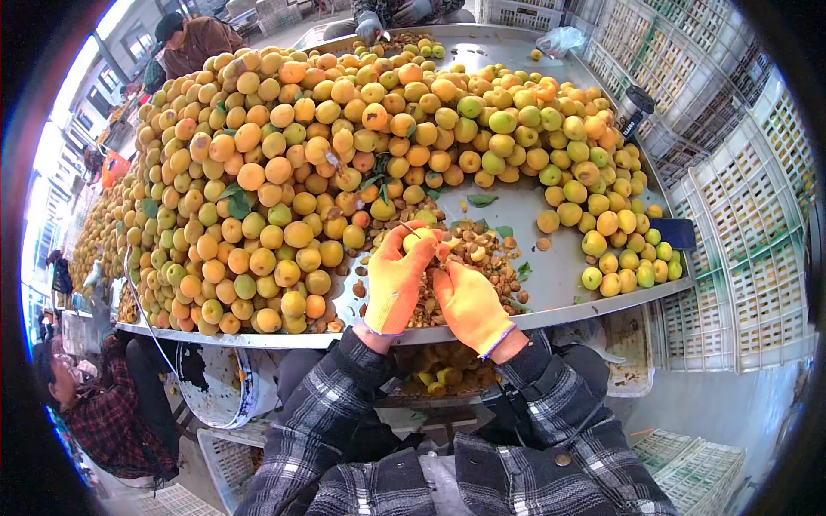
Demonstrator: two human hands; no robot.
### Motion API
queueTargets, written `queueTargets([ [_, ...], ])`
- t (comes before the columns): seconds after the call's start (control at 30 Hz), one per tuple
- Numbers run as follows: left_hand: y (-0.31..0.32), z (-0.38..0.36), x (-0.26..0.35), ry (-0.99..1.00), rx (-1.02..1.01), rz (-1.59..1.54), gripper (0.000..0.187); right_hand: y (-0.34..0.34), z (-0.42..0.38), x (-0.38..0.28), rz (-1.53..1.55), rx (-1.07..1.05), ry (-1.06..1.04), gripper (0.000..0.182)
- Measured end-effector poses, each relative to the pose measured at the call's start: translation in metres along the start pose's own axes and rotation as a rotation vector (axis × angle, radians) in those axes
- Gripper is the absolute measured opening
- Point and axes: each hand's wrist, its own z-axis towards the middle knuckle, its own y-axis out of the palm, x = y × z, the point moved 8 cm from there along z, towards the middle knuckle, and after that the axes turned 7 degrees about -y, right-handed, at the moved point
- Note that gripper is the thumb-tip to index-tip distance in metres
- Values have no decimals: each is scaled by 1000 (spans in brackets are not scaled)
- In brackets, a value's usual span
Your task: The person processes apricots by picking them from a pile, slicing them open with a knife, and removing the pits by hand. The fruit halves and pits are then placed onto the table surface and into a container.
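Note:
My left hand [391, 282], in an orange glove, is closed round a yellow-green apricot [419, 238] just above the metal table. Close beside it, my right hand [471, 308], gloved the same way, has its fingers pinched together near the fruit. What those fingers hold, if anything, is too small to make out. Beneath both hands lies a heap of brown apricot pits [492, 249] mixed with fruit scraps. A large pile of apricots [284, 163] rises to the left and behind, curving round to the right side.
The metal table [533, 185] has a raised rim. A dark cup [635, 110] stands at its right edge. White crates [723, 241] are stacked on the right. A white bucket [219, 387] sits low on the left. Apricot pieces [443, 376] lie below the table edge. Other people work nearby.

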Motion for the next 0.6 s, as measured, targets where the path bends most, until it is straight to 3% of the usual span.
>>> queueTargets([
  [0.07,2,0,3,10,-11,-23,42,0,-2,-2,211,-7,2,26],
  [0.23,6,-4,5,7,18,-78,49,0,-6,-4,256,43,40,35],
  [0.3,14,1,-16,-190,-172,-509,55,-5,-4,-5,186,88,25,36],
  [0.33,23,1,-28,-395,-332,-608,60,-8,-3,-4,112,84,45,36],
  [0.37,20,1,-33,-395,-330,-610,60,-10,-2,-2,38,78,65,36],
  [0.47,10,2,-21,-245,-212,-413,54,-10,-1,-3,-5,77,27,33],
  [0.53,-3,5,-2,-75,-84,2,49,-14,-1,-6,-27,94,-20,30],
  [0.6,2,-1,16,-22,-56,113,46,-13,-1,-1,-85,7,23,30],
])
